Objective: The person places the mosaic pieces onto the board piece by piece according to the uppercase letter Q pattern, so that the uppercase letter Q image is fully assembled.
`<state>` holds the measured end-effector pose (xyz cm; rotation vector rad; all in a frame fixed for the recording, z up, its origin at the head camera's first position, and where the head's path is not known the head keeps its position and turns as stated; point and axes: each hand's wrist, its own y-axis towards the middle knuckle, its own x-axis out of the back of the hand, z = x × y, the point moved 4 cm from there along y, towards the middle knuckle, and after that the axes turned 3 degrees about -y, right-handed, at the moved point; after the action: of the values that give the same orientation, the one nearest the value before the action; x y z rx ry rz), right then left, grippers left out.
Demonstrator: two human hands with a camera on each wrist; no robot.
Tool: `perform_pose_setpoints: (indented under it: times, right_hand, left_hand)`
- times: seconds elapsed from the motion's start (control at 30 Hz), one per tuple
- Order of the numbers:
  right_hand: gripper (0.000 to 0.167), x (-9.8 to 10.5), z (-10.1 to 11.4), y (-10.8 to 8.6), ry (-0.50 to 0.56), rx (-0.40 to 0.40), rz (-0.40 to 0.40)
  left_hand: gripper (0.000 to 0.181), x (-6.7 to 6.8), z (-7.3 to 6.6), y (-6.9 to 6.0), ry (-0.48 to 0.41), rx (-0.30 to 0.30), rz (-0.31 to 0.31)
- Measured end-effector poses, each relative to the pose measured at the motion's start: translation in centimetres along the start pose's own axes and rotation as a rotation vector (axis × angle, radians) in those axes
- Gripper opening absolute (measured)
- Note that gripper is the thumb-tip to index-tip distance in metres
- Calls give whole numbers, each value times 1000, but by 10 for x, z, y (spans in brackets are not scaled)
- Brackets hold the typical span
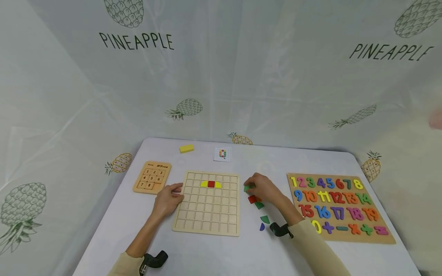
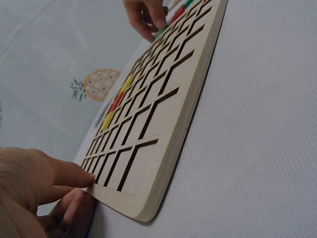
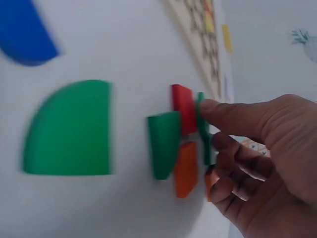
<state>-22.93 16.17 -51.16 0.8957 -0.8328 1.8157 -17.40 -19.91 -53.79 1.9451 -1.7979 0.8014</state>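
My left hand (image 1: 167, 201) holds the left edge of a pale wooden grid board (image 1: 207, 232), one digit resting on its top and other fingers against its side. Two yellow pieces (image 1: 204, 184) flank a red square (image 1: 211, 184) in the board's upper cells. Right of the board, my right hand (image 1: 263, 188) pinches a thin-looking green piece (image 3: 203, 130) between thumb and fingers, partly hidden. Close by lie a red piece (image 3: 184, 109), another green piece (image 3: 164, 145) and an orange piece (image 3: 186, 170). Nearer me are a green quarter-round (image 3: 74, 131) and a blue-purple rounded piece (image 1: 262, 227).
A number board (image 1: 359, 238) with coloured numerals stands right of the right arm. At the left is a wooden number-tile puzzle (image 1: 152, 177). A yellow block (image 1: 187, 148) and a small pattern card (image 1: 222, 154) lie toward the table's back edge.
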Motion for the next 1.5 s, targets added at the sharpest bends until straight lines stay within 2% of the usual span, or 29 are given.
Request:
perform_pose_setpoints:
  times: [0.13, 0.53, 0.73, 0.87, 0.97, 1.2, 1.5]
  right_hand:
    - [22, -5, -1, -4, -31, 3, -28]
    - [18, -9, 3, -7, 17, 28, -61]
    - [12, -9, 11, -7, 134, 96, -100]
    - [12, -12, 23, -4, 248, 120, -111]
    - [11, -18, 35, 1, 278, 139, -110]
    - [10, -36, 66, 13, 246, 180, -73]
    - [4, -48, 84, 20, 160, 148, -45]
  left_hand:
    - [50, 0, -1, -1, -5, -3, 3]
    - [49, -1, -1, -2, 0, -17, -10]
    - [49, -1, 0, -2, 4, -23, -10]
    - [49, -1, 1, -1, -5, -20, -7]
    - [49, -1, 0, -2, -8, -26, -5]
    - [49, 0, -1, -1, -11, -17, -10]
    - [49, 1, -1, -2, -24, -48, -11]
